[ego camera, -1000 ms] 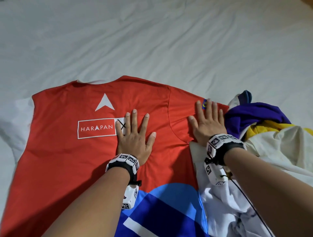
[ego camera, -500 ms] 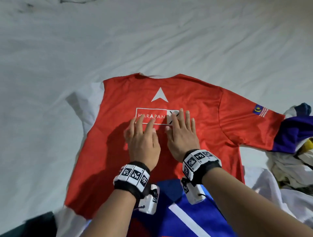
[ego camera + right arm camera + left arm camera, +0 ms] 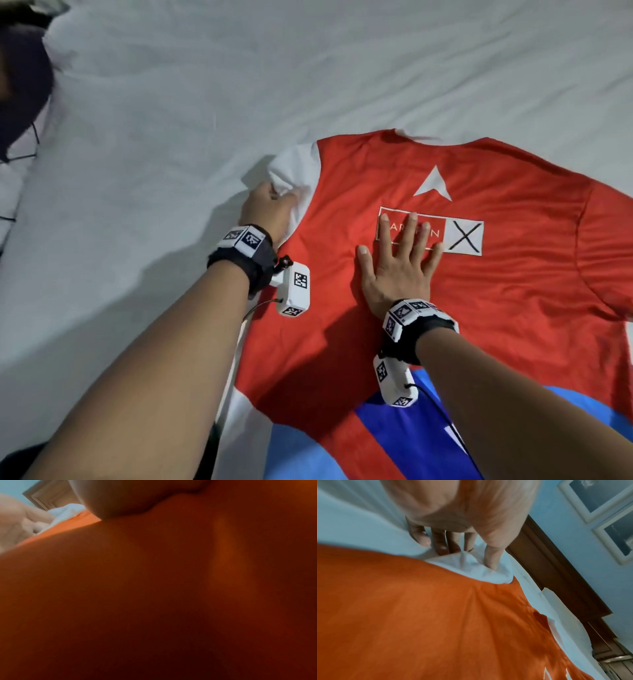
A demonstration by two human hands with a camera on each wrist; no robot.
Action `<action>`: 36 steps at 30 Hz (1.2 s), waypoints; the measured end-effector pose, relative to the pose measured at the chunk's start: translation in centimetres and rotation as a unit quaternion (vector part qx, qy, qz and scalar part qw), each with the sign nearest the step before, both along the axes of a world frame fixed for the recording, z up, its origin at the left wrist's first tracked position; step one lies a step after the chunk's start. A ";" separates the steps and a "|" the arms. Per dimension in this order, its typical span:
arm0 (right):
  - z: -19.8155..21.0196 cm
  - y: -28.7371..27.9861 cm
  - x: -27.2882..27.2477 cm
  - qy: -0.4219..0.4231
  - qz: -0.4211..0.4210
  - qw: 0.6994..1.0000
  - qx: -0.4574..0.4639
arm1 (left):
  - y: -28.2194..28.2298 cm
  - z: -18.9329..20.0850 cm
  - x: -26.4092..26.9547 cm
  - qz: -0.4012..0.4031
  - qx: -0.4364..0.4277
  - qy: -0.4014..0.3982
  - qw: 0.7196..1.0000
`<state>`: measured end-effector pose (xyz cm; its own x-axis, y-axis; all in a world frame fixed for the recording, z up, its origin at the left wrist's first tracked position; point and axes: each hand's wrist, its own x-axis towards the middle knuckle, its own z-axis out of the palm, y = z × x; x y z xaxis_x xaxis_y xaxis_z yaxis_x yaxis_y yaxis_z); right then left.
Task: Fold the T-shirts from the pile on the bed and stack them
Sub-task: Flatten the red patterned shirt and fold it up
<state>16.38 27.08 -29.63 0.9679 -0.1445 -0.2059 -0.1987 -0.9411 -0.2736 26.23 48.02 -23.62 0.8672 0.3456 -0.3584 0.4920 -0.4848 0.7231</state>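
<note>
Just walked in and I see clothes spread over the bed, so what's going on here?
A person is folding a red T-shirt laid flat, print up, on the white bed sheet. The left hand pinches the shirt's white sleeve at its edge. The right hand lies flat with fingers spread over the printed logo, pinning the shirt. No fold has been made yet; the shirt's blue lower part lies nearest the person.

A red T-shirt (image 3: 479, 291) with one white sleeve (image 3: 294, 171) lies spread back-up on the bed.
</note>
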 end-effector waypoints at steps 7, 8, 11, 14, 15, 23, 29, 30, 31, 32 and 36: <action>-0.9 0.2 0.0 -0.012 -0.015 1.000 -0.006 | -4.8 -0.1 -1.7 -0.294 0.203 -0.172 0.918; -0.9 0.2 0.1 -0.011 -0.016 1.000 -0.006 | -5.1 -0.1 -2.1 -0.297 0.198 -0.175 0.918; -0.8 0.1 0.0 0.000 -0.014 1.000 -0.008 | -4.9 -0.5 -2.0 -0.251 0.194 -0.155 0.936; -0.7 0.1 0.0 0.004 -0.014 1.000 -0.005 | -4.6 -0.5 -1.3 -0.290 0.292 -0.133 0.902; -0.7 0.1 0.0 0.002 -0.015 1.000 -0.005 | -4.5 -0.4 -1.1 -0.311 0.331 -0.144 0.879; -0.7 0.1 0.0 0.008 -0.012 1.000 -0.004 | -3.5 0.7 -0.3 -0.353 0.364 -0.128 0.852; -0.7 0.1 0.0 0.009 -0.013 1.000 -0.003 | 0.4 -0.2 -1.0 0.100 0.054 -0.117 0.987; -0.7 0.1 -0.1 0.009 -0.012 1.000 -0.003 | 1.4 -0.4 -1.3 0.174 0.035 -0.097 0.979; -0.7 0.1 -0.1 0.007 -0.012 1.000 -0.003 | 2.3 -0.7 -1.5 0.234 0.020 -0.080 0.969; -0.6 0.0 -0.1 0.008 -0.012 1.000 -0.002 | 3.0 -0.7 -1.7 0.274 0.006 -0.073 0.959; -0.5 0.1 0.0 0.017 -0.012 1.000 0.002 | 4.8 -0.1 -1.8 0.306 -0.006 -0.041 0.951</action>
